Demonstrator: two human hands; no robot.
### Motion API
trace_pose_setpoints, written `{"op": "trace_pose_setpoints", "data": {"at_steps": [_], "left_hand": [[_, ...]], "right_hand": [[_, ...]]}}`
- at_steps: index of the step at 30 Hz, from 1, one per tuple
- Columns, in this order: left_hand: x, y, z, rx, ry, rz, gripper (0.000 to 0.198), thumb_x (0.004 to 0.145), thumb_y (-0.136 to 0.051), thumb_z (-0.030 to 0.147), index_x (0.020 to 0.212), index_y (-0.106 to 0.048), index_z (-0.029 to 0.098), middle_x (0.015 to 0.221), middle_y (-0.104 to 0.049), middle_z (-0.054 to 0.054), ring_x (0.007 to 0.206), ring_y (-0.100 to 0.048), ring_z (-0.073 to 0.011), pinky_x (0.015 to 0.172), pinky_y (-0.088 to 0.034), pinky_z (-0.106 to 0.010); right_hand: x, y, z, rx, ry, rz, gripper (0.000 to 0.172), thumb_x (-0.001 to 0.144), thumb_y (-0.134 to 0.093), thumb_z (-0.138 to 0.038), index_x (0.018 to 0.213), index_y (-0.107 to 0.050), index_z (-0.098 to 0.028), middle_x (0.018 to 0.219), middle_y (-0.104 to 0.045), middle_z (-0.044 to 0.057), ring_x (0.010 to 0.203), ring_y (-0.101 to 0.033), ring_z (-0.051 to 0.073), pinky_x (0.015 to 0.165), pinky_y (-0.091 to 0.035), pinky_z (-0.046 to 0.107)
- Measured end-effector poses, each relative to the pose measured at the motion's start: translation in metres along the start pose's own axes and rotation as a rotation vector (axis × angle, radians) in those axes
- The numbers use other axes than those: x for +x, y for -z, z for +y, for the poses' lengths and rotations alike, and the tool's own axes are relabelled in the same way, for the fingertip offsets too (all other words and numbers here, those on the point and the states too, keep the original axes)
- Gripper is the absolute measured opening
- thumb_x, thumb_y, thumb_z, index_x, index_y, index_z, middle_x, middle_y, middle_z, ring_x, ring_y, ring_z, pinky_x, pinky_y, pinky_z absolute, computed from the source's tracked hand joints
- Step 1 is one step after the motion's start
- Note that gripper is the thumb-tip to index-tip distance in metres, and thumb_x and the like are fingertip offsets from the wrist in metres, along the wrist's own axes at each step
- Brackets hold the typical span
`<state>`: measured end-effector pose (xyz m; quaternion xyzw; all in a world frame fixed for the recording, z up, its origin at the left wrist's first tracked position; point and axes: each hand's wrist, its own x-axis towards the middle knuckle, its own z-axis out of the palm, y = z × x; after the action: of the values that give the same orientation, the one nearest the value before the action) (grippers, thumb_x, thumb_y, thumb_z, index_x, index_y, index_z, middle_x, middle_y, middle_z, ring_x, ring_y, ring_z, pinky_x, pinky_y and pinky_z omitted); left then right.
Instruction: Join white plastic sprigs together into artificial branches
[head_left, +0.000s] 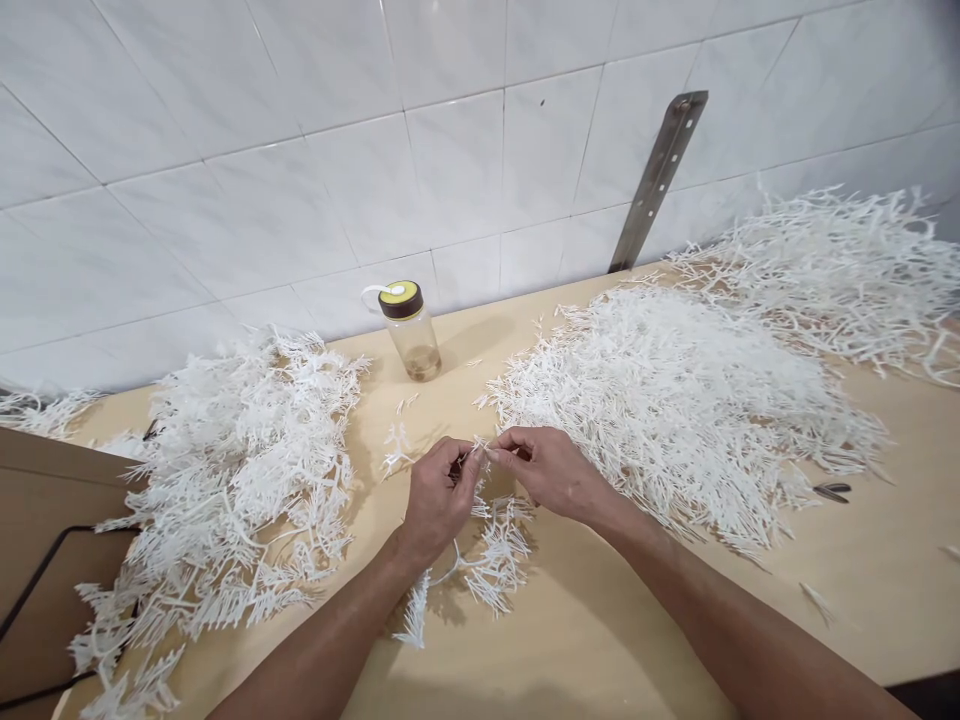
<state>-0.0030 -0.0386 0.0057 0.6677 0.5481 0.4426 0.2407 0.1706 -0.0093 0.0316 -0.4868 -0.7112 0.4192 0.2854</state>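
Observation:
At the middle of the table my left hand (442,495) and my right hand (551,470) meet, fingertips almost touching. Both are closed in a pinch on a white artificial plant branch (499,560), whose feathery sprays hang down below the hands. The exact joint between the fingertips is too small to make out. A small loose white sprig (396,448) lies just left of my left hand. On the right, a large pile of white plastic sprigs (675,400) reaches close to my right wrist. A fuller heap of white branches (255,480) lies to the left.
A clear bottle with a green and black lid (409,335) stands near the tiled wall (337,200). A metal bar (660,180) leans there. Another white pile (847,265) lies at the back right. A cardboard box (60,540) stands at left. A small dark tool (832,492) lies at right.

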Motion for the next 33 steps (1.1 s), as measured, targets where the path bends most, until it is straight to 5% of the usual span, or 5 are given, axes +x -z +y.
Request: {"op": "trace_pose_setpoints", "data": {"at_steps": [12, 18, 26, 29, 33], "left_hand": [[0.002, -0.002, -0.001, -0.016, 0.113, -0.052, 0.027, 0.089, -0.058, 0.04, 0.076, -0.063, 0.017, 0.061, -0.054, 0.002, 0.056, -0.046, -0.0114, 0.056, -0.035, -0.023], [0.004, -0.002, -0.002, -0.194, 0.244, -0.148, 0.037, 0.086, -0.059, 0.051, 0.071, -0.058, 0.017, 0.058, -0.049, 0.003, 0.054, -0.041, -0.0101, 0.052, -0.033, -0.022], [0.006, -0.002, 0.001, -0.343, 0.346, -0.055, 0.035, 0.079, -0.068, 0.051, 0.074, -0.066, 0.016, 0.057, -0.051, 0.003, 0.052, -0.042, -0.0088, 0.051, -0.033, -0.023], [0.007, -0.002, 0.001, -0.362, 0.369, 0.003, 0.031, 0.079, -0.07, 0.047, 0.077, -0.07, 0.016, 0.065, -0.061, 0.0, 0.059, -0.052, -0.0108, 0.057, -0.04, -0.023], [0.007, -0.002, -0.002, -0.385, 0.361, 0.009, 0.029, 0.081, -0.07, 0.044, 0.081, -0.071, 0.016, 0.071, -0.068, -0.003, 0.069, -0.06, -0.0146, 0.066, -0.046, -0.025]], "right_hand": [[0.002, -0.01, 0.012, -0.287, 0.193, 0.22, 0.015, 0.087, -0.054, -0.016, 0.078, -0.066, -0.019, 0.077, -0.068, 0.001, 0.068, -0.059, 0.015, 0.065, -0.041, 0.028], [0.003, -0.018, 0.015, -0.376, 0.243, 0.291, 0.015, 0.088, -0.052, -0.013, 0.075, -0.058, -0.018, 0.075, -0.062, 0.003, 0.063, -0.053, 0.014, 0.058, -0.037, 0.026], [0.015, 0.022, 0.035, -0.453, 0.169, 0.684, 0.007, 0.083, -0.051, -0.014, 0.081, -0.056, -0.019, 0.08, -0.059, 0.007, 0.067, -0.054, 0.019, 0.063, -0.04, 0.031], [0.011, 0.023, 0.028, -0.322, 0.112, 0.63, 0.013, 0.084, -0.055, -0.021, 0.096, -0.06, -0.016, 0.085, -0.063, 0.007, 0.065, -0.056, 0.018, 0.066, -0.044, 0.033], [0.002, 0.004, 0.012, -0.087, 0.092, 0.222, 0.021, 0.091, -0.054, -0.036, 0.093, -0.064, -0.018, 0.078, -0.066, 0.004, 0.065, -0.06, 0.017, 0.06, -0.045, 0.029]]}}
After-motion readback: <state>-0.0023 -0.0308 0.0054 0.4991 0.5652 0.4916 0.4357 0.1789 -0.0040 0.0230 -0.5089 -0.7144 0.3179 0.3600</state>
